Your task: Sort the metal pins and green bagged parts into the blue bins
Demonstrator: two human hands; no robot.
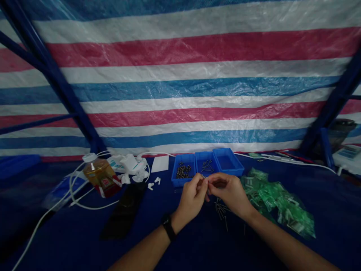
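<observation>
I have the left hand (191, 197) and the right hand (229, 192) brought together, fingertips meeting, both pinched narrow on a small piece (204, 176). The piece is mostly hidden by the fingers, so I cannot tell its shape. Just beyond my left hand sits a blue bin (175, 182) with a heap of small dark metal parts (184, 171); next to it, directly ahead of both hands, a second bin (199, 158) holds several thin metal pins (207, 165). A third bin (227, 160) stands beyond my right hand. More loose pins (221, 210) lie on the table (208, 248), just below and nearer than my right hand. Off to the right of that hand I see crumpled green bags (282, 203) with parts inside. To the left of my left hand lie two white earbuds (153, 183), then a dark flat object (124, 210), and farther left a bottle (101, 175) of amber liquid stands tilted in my view.
</observation>
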